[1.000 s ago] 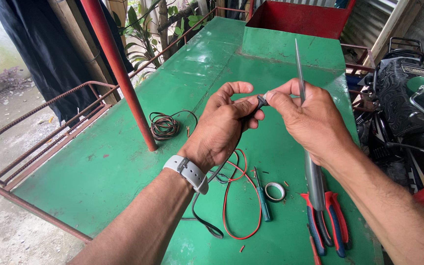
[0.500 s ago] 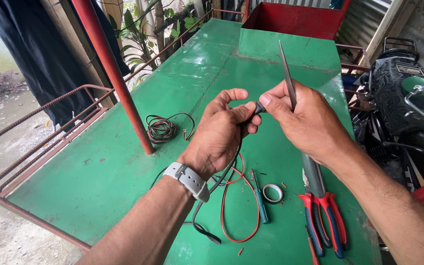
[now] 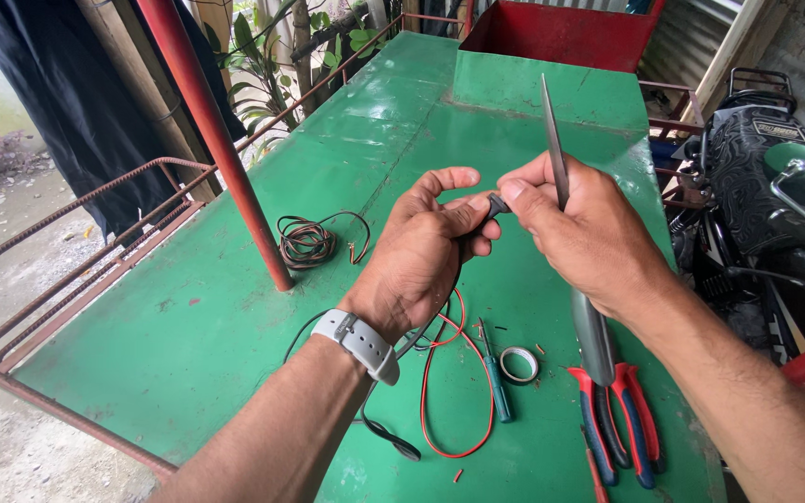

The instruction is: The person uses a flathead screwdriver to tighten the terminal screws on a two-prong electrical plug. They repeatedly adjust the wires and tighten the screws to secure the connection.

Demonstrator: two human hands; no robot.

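Left hand (image 3: 426,251), mine, curled shut with thumb and forefinger pinching the end of a black cable (image 3: 494,205), held above the green desk (image 3: 235,307). My right hand (image 3: 579,233) meets it fingertip to fingertip at that cable end, and is also closed around a thin grey blade (image 3: 552,140) that points upward, tilted slightly left. A grey watch (image 3: 358,342) sits on my left wrist. Below the hands, on the desk: a loop of red wire (image 3: 426,391), a green-handled screwdriver (image 3: 494,387), a small roll of tape (image 3: 518,364) just beside it, and red-and-blue pliers (image 3: 619,424) further right. A coil of dark wire (image 3: 307,242) lies near the red post (image 3: 221,149), well apart from the hands
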